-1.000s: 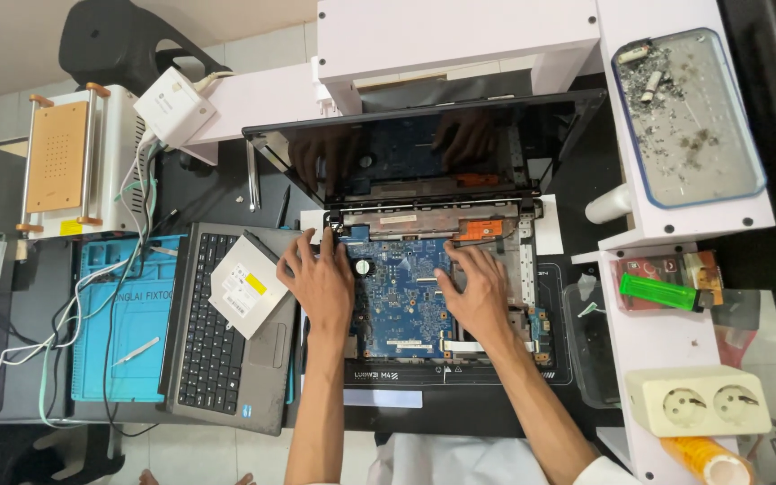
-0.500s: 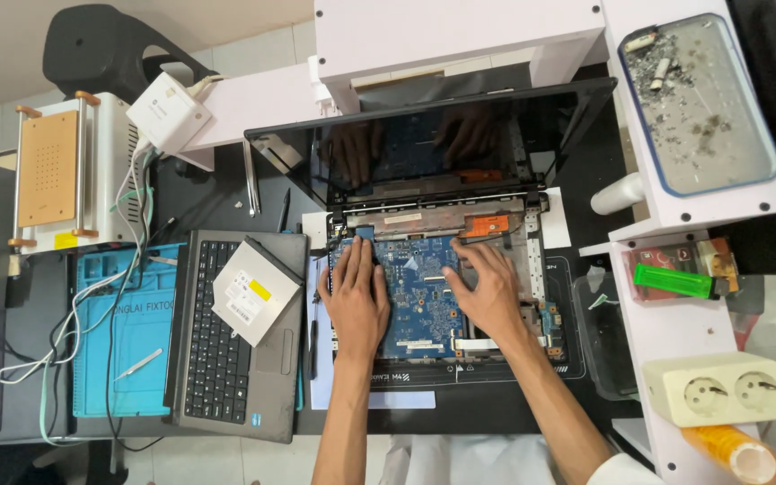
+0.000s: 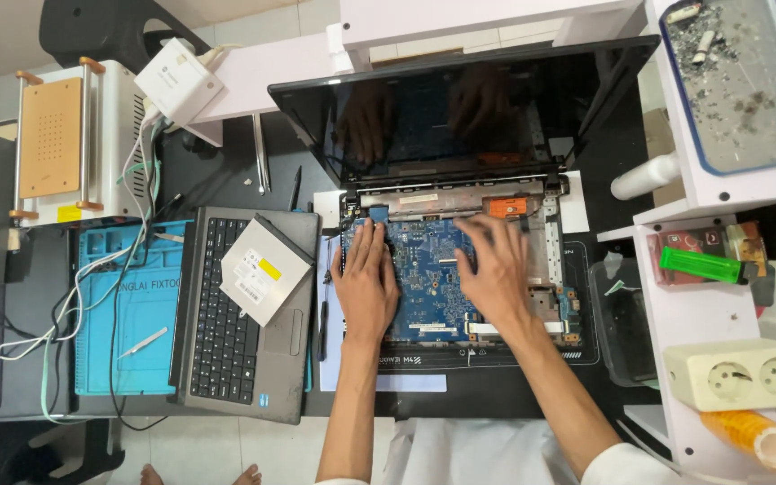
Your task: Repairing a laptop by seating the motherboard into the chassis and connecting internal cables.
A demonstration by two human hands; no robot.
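Both hands lie flat and open, gripping nothing, on the blue circuit board (image 3: 428,278) running crosswise beneath them, left hand (image 3: 365,278) and right hand (image 3: 494,269) equally near.

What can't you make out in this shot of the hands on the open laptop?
- Head view: the blue circuit board is partly covered by the left hand and right hand.
- The parts on the board are too small to identify.
- The orange roll is cut off near the bottom right edge.
- The dark laptop screen shows only reflections.
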